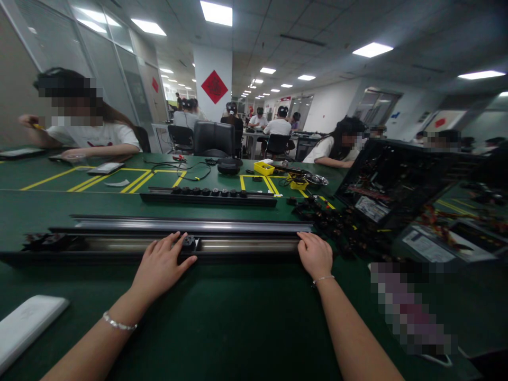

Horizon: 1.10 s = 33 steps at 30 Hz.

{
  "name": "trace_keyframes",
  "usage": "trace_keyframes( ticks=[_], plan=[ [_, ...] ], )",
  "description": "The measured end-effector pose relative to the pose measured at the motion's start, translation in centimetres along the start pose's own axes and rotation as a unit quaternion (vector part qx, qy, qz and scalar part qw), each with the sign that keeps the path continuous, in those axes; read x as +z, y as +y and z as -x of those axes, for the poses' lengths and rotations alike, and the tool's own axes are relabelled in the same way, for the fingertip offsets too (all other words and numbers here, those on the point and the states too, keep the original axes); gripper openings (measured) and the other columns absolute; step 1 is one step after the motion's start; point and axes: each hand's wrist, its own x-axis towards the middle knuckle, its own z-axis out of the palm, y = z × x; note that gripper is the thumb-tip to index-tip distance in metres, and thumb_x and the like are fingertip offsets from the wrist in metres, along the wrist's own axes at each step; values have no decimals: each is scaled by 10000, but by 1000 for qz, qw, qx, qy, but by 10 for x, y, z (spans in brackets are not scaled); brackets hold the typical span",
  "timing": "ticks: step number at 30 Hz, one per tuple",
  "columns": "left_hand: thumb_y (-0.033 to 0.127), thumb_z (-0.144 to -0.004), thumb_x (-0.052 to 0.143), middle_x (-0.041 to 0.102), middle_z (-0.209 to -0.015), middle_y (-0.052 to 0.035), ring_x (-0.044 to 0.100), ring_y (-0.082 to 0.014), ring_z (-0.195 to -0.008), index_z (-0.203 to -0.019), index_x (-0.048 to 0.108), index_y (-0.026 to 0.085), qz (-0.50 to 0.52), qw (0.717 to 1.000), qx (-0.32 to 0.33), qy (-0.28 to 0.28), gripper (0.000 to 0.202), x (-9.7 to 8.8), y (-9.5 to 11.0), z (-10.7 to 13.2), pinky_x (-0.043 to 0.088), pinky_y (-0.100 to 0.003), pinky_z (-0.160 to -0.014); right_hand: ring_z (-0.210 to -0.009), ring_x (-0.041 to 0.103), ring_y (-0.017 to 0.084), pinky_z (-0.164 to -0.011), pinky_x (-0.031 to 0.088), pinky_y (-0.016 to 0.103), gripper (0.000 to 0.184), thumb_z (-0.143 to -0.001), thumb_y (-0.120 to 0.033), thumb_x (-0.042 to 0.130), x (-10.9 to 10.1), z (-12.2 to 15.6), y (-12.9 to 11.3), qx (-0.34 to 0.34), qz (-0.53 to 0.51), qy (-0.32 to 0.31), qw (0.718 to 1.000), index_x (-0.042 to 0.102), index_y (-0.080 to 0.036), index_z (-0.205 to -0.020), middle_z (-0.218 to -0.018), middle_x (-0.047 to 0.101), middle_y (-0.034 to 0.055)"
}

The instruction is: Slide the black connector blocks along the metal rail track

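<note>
You have two bare hands over one long black front track on the green table. This track lies across the table, right before you, and it has one shiny strip inside.

Your left hand lies over the track, left of its middle. Its thumb is spread away from the other fingers, and one small black part sits in the track right by them. I cannot tell if they pinch it. Your right hand is at the track's right end, with its fingers bent over the edge. I cannot tell how tightly they hold it. You wear two bracelets, one on each wrist.

Just behind lies one more long track, the middle track. Farther back is one far track with a row of about eight little black parts. That makes three tracks. A clump of black parts sits at the front track's left end, too blurry to count.

On your right are one open black computer case and one messy heap of dark parts. Two yellow bins stand near the back. One white slab lies at your lower left.
</note>
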Motion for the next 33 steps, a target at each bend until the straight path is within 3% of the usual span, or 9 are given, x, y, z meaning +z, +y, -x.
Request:
trace_keyframes(
  ticks=[33],
  plan=[
    [610, -811, 345, 476, -1360, -145, 434, -300, -1233, -1341, 422, 156, 12, 1000, 7, 1, 702, -3, 15, -2, 319, -460, -1011, -1095, 543, 200, -931, 353, 364, 360, -818, -217, 392, 0, 0, -1, -8, -6, 5, 1000, 682, -228, -1031, -1119, 662, 22]
  ],
)
